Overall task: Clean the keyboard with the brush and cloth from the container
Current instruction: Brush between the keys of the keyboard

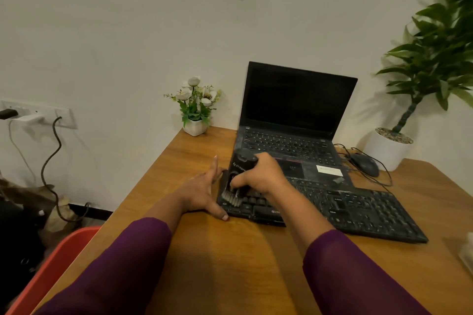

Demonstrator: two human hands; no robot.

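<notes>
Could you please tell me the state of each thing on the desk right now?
Laptop: open, screen dark.
Brush: bristles down, gripped by right hand.
Keyboard: lying flat, left end under bristles.
Left hand: open, against keyboard's left edge.
Mouse: untouched, cabled.

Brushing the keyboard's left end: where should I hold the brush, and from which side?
Take the brush by its thick black body, above the bristles, coming from the right. It stands nearly upright, bristles down on the keyboard at its left end, so the body is the free part; the left hand lies flat against that end, blocking that side. The right hand has this grip now.
</notes>
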